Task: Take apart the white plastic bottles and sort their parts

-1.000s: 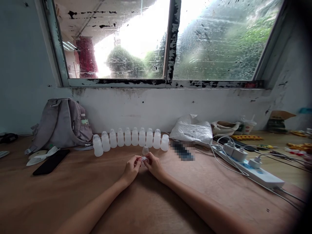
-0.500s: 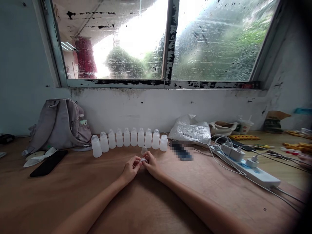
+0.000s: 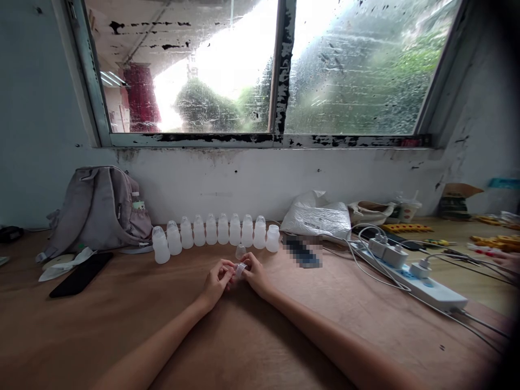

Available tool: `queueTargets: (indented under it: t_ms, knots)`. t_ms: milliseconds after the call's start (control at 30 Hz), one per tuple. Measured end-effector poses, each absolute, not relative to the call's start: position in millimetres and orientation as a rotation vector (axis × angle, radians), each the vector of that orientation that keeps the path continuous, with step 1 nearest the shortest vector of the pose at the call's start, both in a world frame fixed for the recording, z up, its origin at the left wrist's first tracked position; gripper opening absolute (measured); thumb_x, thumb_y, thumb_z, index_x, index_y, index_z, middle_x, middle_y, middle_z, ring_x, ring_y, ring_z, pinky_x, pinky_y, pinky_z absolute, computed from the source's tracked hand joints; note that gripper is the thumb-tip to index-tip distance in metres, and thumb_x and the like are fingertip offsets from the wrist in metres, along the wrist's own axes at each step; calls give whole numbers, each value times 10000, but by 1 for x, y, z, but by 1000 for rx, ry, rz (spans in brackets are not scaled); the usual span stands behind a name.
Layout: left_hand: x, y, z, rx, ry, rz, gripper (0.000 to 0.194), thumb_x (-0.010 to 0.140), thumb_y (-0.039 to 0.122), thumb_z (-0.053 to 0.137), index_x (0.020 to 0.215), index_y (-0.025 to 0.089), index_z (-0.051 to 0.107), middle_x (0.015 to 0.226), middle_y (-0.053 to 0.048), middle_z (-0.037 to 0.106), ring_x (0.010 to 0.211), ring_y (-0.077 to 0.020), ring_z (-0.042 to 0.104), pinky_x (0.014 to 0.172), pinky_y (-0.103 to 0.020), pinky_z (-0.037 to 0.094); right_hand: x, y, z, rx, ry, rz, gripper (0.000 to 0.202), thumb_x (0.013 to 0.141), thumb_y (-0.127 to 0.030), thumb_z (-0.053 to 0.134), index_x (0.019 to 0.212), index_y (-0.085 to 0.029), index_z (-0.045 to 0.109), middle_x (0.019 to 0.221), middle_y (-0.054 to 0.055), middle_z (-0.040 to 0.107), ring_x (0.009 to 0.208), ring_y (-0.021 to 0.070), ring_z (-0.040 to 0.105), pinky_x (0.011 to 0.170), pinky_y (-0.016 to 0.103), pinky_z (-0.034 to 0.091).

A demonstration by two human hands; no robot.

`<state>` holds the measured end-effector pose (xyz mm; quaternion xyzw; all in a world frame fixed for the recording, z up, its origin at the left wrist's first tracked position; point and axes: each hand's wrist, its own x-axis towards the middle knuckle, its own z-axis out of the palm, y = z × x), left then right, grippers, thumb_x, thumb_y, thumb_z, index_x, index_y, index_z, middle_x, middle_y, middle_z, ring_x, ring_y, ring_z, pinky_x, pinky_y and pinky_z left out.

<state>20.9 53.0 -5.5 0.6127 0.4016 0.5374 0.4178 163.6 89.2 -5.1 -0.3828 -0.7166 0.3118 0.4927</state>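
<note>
My left hand [image 3: 219, 280] and my right hand [image 3: 252, 274] meet over the wooden table [image 3: 227, 336], both closed around a small whitish ring-like piece [image 3: 240, 270]. The piece sits mostly at my right fingertips, with my left fingertips against its left side. Just beyond my fingers a small clear cap [image 3: 240, 251] stands on the table. Behind it, several frosted white bottles form a curved row, from the leftmost bottle [image 3: 161, 246] to the rightmost bottle [image 3: 272, 239]. The rightmost one has an open neck; the others carry clear caps.
A backpack [image 3: 97, 208] and a black phone [image 3: 81, 275] lie at the left. Toward the right are a silvery bag [image 3: 317, 215], a blurred-out object [image 3: 303, 251], and a white power strip [image 3: 434, 292] with plugs and loose cables. A wall with a window stands behind.
The whitish piece has turned between my fingers and shows more of its side. My left fingers have shifted slightly. The bottles and the clear cap stay in place.
</note>
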Motion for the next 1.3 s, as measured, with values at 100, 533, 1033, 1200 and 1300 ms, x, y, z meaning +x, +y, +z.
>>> queueTargets:
  t_ms: [100, 533, 1033, 1200, 1300]
  knots:
    - [19, 57, -7, 1359, 971, 1342, 397, 715, 423, 542, 999, 163, 443, 676, -16, 582, 563, -119, 546, 437, -186, 398, 164, 90, -7, -925, -1710, 823, 157, 682, -250, 520, 783, -200, 411, 591, -52, 487, 467, 85, 421, 428, 189, 334]
    - [18, 57, -4, 1382, 969, 1337, 312, 691, 439, 569, 803, 150, 535, 685, -11, 546, 594, -109, 521, 456, -179, 407, 171, 90, -2, -838, -1916, 786, 174, 700, -274, 558, 835, -183, 499, 671, -26, 520, 556, 92, 467, 508, 203, 385]
    - [11, 62, -5, 1032, 955, 1366, 377, 677, 448, 590, 916, 164, 521, 799, -48, 588, 635, -114, 586, 512, -189, 428, 245, 177, -16, -1352, -1273, 211, 648, 584, -376, 599, 1112, -117, 326, 1139, 187, 403, 1062, 284, 408, 865, 386, 345]
    - [11, 63, -6, 1034, 929, 1378, 360, 677, 435, 598, 910, 165, 553, 782, -37, 581, 618, -100, 571, 509, -185, 425, 247, 188, -13, -1463, -1285, 382, 548, 536, -320, 622, 1002, -106, 429, 1017, 195, 526, 960, 303, 507, 776, 373, 383]
    - [11, 63, -7, 1031, 888, 1378, 347, 670, 425, 609, 887, 156, 578, 745, -24, 577, 599, -87, 559, 495, -172, 411, 245, 186, -10, -1497, -1237, 403, 506, 550, -325, 607, 969, -98, 436, 934, 193, 558, 879, 313, 544, 720, 378, 392]
